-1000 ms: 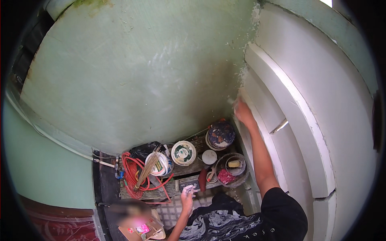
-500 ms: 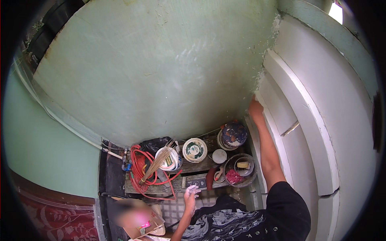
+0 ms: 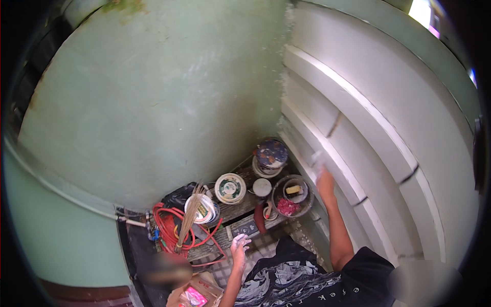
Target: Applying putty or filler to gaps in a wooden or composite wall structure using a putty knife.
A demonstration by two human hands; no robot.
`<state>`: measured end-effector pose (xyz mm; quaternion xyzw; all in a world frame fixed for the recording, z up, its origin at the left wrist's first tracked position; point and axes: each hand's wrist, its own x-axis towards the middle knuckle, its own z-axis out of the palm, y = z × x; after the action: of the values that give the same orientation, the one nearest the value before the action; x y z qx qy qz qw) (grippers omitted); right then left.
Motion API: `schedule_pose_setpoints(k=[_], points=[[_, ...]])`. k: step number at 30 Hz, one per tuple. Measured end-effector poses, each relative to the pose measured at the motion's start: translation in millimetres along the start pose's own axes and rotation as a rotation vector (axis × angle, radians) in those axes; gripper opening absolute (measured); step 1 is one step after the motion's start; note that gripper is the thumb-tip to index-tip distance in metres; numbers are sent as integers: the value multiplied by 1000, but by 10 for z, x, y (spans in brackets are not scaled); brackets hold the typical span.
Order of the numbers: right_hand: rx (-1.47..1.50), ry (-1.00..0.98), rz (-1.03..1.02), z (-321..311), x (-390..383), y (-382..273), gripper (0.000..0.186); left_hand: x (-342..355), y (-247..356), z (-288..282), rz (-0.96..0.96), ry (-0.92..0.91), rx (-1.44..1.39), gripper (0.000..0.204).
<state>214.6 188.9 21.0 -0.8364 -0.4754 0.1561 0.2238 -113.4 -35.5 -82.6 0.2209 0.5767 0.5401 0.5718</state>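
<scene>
My right hand [image 3: 325, 179] is closed around a pale, motion-smeared item that I cannot make out, beside the white ledges [image 3: 335, 153] of the right wall. My left hand [image 3: 239, 246], dusted white, is held with fingers apart and slightly curled, holding nothing, near a dark flat item [image 3: 245, 228] on the weathered plank shelf [image 3: 231, 210]. A red cloth-like item [image 3: 259, 219] lies beside that flat item. A grey basin [image 3: 302, 207] holding a yellow sponge [image 3: 293, 189] and pink material [image 3: 287, 206] stands left of my right forearm.
Paint tubs [image 3: 229, 188], a dark-lidded bucket [image 3: 271, 153], a red hose [image 3: 164, 225] and a stick bundle [image 3: 190, 217] crowd the shelf below the green wall [image 3: 138, 102]. A cardboard box [image 3: 204, 289] is at lower left. A pipe [image 3: 76, 187] runs along the left wall.
The view has shifted, bringing more of the right wall in. My right hand has moved lower and away from the corner along the ledges. My left hand stays low, near the shelf.
</scene>
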Motion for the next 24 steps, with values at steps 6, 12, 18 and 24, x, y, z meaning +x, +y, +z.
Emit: schedule_pose_setpoints(k=[6, 12, 18, 24], points=[[206, 145, -562, -335, -1171, 657, 47, 56, -104, 114, -59, -224, 123, 25], [91, 301, -12, -926, -1943, 1876, 49, -10, 8, 826, -47, -528, 201, 26], [243, 160, 112, -1439, -3016, 2549, 38, -496, -353, 1297, -90, -862, 363, 30], [450, 421, 431, -1265, -4366, 3537, 37, -1310, -847, 1417, -142, -1024, 467, 31]])
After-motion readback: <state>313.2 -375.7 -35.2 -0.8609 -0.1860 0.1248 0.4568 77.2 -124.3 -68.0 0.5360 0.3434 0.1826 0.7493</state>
